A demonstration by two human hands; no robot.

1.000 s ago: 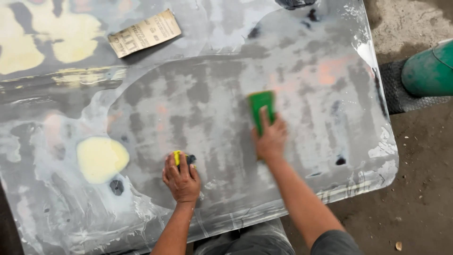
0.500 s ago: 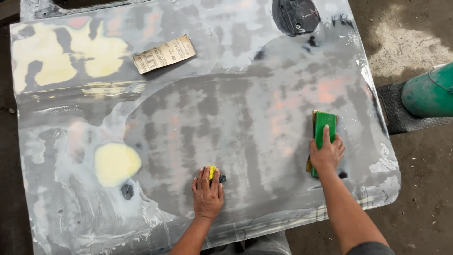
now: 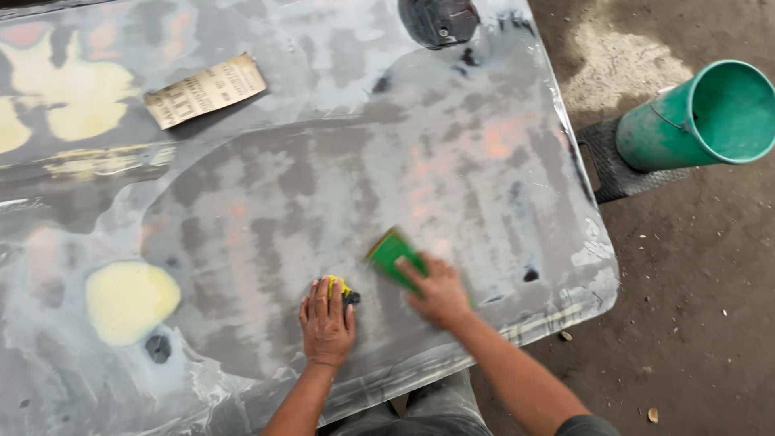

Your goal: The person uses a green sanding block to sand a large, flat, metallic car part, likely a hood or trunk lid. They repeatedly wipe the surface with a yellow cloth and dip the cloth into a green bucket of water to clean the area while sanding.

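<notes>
now, as i see it from the head view:
right hand (image 3: 440,292): my fingers press flat on a green sanding block (image 3: 394,255), gripping it against the grey car panel (image 3: 323,186).
left hand (image 3: 327,323): palm down, fingers clenched over a small yellow pad (image 3: 337,286), just left of the block.
panel: sanded, wet, with a yellow filler patch (image 3: 129,299).
beyond: sandpaper sheet (image 3: 206,90) far up; green bucket (image 3: 702,117) on the ground.

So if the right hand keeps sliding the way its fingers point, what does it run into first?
The right hand points up-left, pressing the green block. Ahead lies only bare sanded panel; farther off, roughly in line, the sandpaper sheet.
</notes>
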